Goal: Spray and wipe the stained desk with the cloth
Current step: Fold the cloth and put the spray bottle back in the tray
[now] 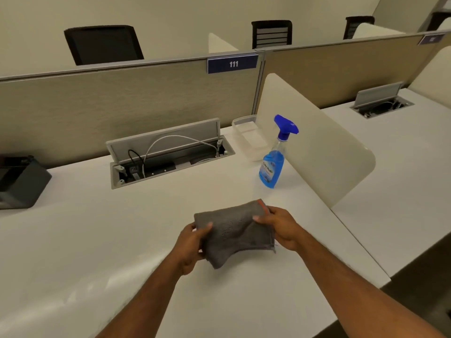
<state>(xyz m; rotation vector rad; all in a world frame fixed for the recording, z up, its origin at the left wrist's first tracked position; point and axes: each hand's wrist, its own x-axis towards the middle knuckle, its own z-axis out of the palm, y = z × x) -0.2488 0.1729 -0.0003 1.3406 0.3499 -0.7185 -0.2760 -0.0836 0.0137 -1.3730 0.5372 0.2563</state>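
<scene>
A folded grey cloth (234,231) with an orange tag at its far right corner hangs just above the white desk (97,240). My left hand (192,247) grips its left edge and my right hand (280,226) grips its right edge. A spray bottle (273,164) with blue liquid and a blue trigger head stands upright on the desk beyond the cloth to the right, close to the side divider. Nobody touches it. Faint smears show on the desk near its front left.
An open cable box (168,154) with cords sits in the desk at the back. A clear plastic tray (249,137) lies in the back right corner. A dark bin (19,181) stands at the far left. A cream divider (314,142) bounds the right side.
</scene>
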